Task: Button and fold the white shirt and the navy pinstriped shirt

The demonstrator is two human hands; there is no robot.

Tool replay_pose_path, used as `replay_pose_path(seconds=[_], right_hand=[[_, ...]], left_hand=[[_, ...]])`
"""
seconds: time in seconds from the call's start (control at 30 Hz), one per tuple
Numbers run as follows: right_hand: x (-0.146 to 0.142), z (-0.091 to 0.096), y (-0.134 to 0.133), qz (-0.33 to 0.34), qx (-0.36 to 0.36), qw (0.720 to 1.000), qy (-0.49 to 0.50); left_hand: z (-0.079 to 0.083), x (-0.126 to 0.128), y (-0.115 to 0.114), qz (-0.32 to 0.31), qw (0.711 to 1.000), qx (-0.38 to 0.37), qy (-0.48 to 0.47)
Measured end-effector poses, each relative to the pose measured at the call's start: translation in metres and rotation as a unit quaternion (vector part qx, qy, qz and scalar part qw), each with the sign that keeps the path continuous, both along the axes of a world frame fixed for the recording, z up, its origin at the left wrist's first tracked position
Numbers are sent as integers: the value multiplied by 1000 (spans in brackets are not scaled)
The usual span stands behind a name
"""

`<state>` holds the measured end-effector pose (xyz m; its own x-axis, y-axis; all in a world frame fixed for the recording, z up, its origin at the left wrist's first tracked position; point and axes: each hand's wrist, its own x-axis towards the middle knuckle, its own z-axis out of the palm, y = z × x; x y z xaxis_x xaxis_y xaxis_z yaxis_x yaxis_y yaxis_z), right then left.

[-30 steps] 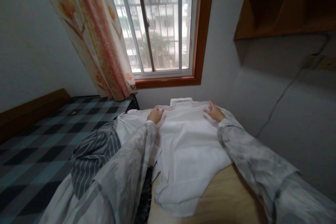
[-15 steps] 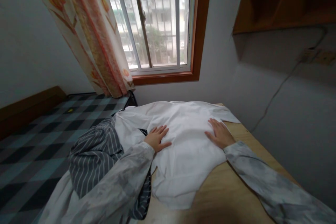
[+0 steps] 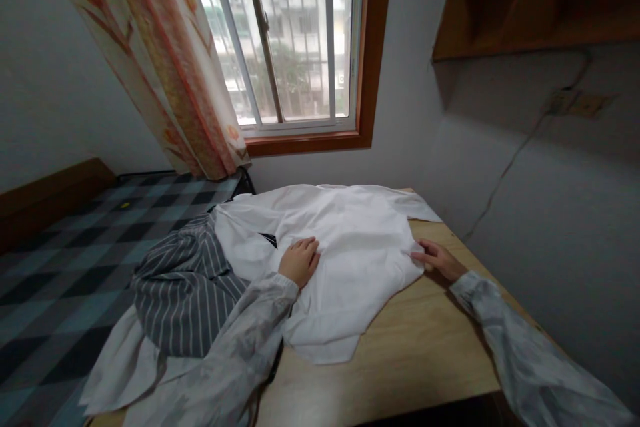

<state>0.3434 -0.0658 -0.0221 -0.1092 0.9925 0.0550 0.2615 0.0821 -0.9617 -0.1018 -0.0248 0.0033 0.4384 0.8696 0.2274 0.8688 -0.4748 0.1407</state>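
A bed (image 3: 65,280) with a checked cover stood along the left edge of a pale wooden counter (image 3: 425,340). A white garment (image 3: 345,233) was spread across the counter, covering its far edge, with one sleeve stretched toward the far right corner and bare wood between the garment and the near right corner.

What had just changed was the hands: both had been flat and spread on the cloth, but now the right hand (image 3: 440,259) had moved out to the garment's right side, thumb and fingers seeming to pinch its edge. The left hand (image 3: 300,260) lay palm down on the garment's left part, fingers closer together. This suggested that broad smoothing had given way to adjusting one edge.

A grey striped cloth (image 3: 180,287) was bunched over the counter's left edge, against the left sleeve, crowding that side. The sleeve hid whatever lay beneath. Smallest was a yellow spot (image 3: 125,205) on the bed.
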Motion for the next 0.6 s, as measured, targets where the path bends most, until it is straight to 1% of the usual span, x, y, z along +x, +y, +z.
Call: replay_pose_path(seconds=[0.07, 0.13, 0.2, 0.3, 0.37, 0.43, 0.53, 0.6], right_hand=[[1, 4, -6, 33, -19, 999, 7], [2, 5, -11, 54, -29, 998, -8], [2, 5, -14, 45, -26, 999, -11], [2, 8, -14, -28, 7, 999, 22], [5, 15, -12, -92, 30, 994, 48], [12, 24, -8, -144, 37, 987, 63], [30, 36, -4, -185, 22, 981, 54], [44, 38, -4, -203, 9, 979, 8]], left_hand=[[-3, -1, -2, 4, 1000, 2, -16], [-4, -2, -1, 5, 1000, 1, -24], [-5, -3, 0, 5, 1000, 0, -24], [-4, -5, 1, 2, 1000, -1, -23], [-3, -7, 2, 0, 1000, -6, -23], [-2, -8, 2, -1, 1000, -14, -22], [-1, -8, 3, -4, 999, -25, -19], [0, -8, 2, -5, 999, -27, -18]])
